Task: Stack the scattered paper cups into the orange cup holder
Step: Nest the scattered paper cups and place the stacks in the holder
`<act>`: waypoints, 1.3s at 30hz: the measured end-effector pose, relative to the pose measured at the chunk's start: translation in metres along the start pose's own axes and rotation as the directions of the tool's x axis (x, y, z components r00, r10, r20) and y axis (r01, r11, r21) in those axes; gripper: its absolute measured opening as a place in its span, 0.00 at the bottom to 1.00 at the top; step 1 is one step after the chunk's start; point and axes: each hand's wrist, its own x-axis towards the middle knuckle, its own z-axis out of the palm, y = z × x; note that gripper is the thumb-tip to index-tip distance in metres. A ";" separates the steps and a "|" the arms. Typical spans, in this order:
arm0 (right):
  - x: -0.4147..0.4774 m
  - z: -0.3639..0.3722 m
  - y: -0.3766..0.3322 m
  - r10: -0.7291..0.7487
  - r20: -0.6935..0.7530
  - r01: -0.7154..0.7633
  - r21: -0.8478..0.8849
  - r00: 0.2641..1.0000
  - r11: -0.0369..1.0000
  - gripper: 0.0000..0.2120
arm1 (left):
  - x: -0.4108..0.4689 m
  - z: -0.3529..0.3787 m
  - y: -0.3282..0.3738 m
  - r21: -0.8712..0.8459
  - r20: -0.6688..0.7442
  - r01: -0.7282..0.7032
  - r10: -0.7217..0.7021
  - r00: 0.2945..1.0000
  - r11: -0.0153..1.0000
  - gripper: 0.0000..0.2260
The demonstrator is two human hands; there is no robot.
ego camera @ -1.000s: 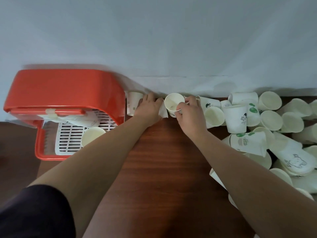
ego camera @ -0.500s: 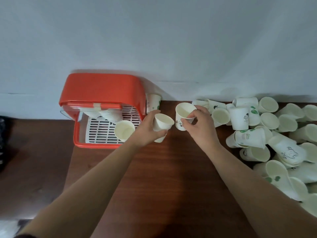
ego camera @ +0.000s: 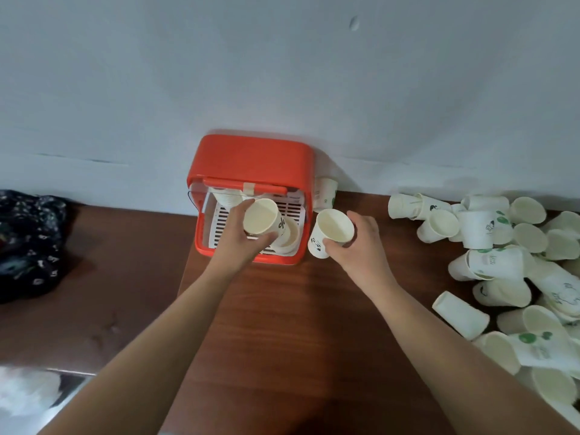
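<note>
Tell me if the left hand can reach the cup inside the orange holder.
Likely yes: the left hand, gripping another cup, hangs right by the inner cup; the holder is open in front.

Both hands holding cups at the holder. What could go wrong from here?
1. The left hand holds a tilted cup over the standing cup in the orange holder; it may miss the mouth and topple it.
2. The right hand holds a second cup close to the holder's side; it may bump it.
</note>
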 end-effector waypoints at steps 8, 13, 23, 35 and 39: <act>0.001 0.011 -0.002 -0.003 -0.043 0.004 0.031 0.999 1.000 0.28 | 0.008 0.030 -0.015 0.167 0.020 -0.005 0.001 1.000 0.986 0.36; 0.007 0.014 -0.004 0.005 -0.028 -0.003 0.093 1.000 0.996 0.29 | 0.016 0.039 -0.026 0.266 0.227 -0.023 -0.039 0.973 0.964 0.40; 0.012 0.035 -0.026 -0.130 0.068 0.120 0.140 0.989 0.983 0.30 | 0.006 0.008 -0.034 -0.125 0.256 0.194 -0.157 0.954 0.973 0.37; 0.032 0.082 -0.011 -0.195 0.254 0.229 -0.111 0.947 0.967 0.34 | 0.007 0.013 -0.037 0.000 0.204 -0.024 0.024 0.979 1.000 0.22; 0.031 0.084 -0.003 -0.162 0.284 0.207 -0.136 0.945 0.969 0.38 | 0.004 0.017 -0.039 0.067 0.182 -0.019 0.007 0.983 0.998 0.23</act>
